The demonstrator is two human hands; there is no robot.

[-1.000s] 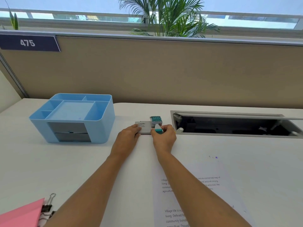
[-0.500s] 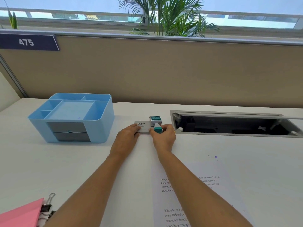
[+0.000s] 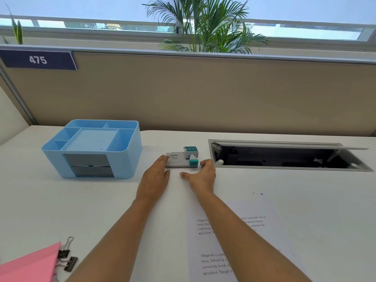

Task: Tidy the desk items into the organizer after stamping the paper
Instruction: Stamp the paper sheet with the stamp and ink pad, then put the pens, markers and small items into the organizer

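Note:
A grey ink pad labelled "camlin" lies on the white desk. A small teal stamp stands on its right end, and a date stamp sits just behind. My left hand rests flat with fingertips touching the pad's left edge. My right hand is open just right of the teal stamp, fingers spread, holding nothing. The printed paper lies under my right forearm. The blue organizer stands at the left with empty compartments.
An open cable tray is sunk into the desk at the right. Two binder clips and a pink folder lie at the near left corner. A beige partition closes the desk's far side.
My right hand has let go of the teal stamp, leaving it standing on the ink pad, and has drawn back a little with fingers spread. My left hand stays at the pad.

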